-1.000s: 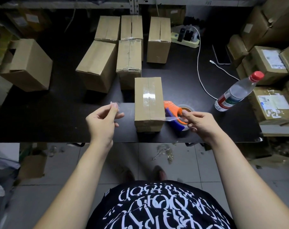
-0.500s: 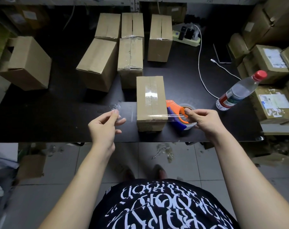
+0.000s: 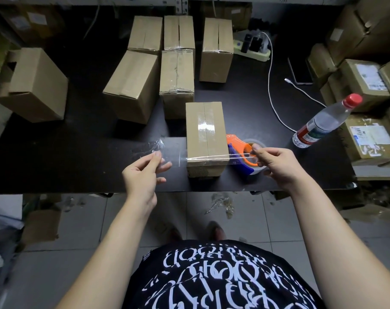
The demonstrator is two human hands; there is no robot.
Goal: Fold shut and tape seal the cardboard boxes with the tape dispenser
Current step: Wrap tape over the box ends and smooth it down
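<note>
— Where does my box sit?

— Your cardboard box (image 3: 204, 134) stands near the front edge of the black table (image 3: 78, 157), flaps folded shut, with a band of clear tape (image 3: 206, 128) running along its top seam.

— And my hands?

— Your left hand (image 3: 145, 175) pinches one end of a loose tape strip (image 3: 180, 157) between thumb and fingertips, just left of the box. Your right hand (image 3: 276, 166) pinches the other end on the box's right. The strip stretches crosswise over the near end of the box top; I cannot tell whether it touches the cardboard.

— The dispenser?

— The orange and blue tape dispenser (image 3: 236, 142) lies on the table just beside the box's right side, partly behind your right hand. Neither hand holds it.

— What else is around?

— Five other boxes (image 3: 133, 85) stand behind yours, and one more box (image 3: 35, 85) sits far left. A red-capped bottle (image 3: 323, 121) stands to your right, with a white cable (image 3: 276, 103) trailing past it.
</note>
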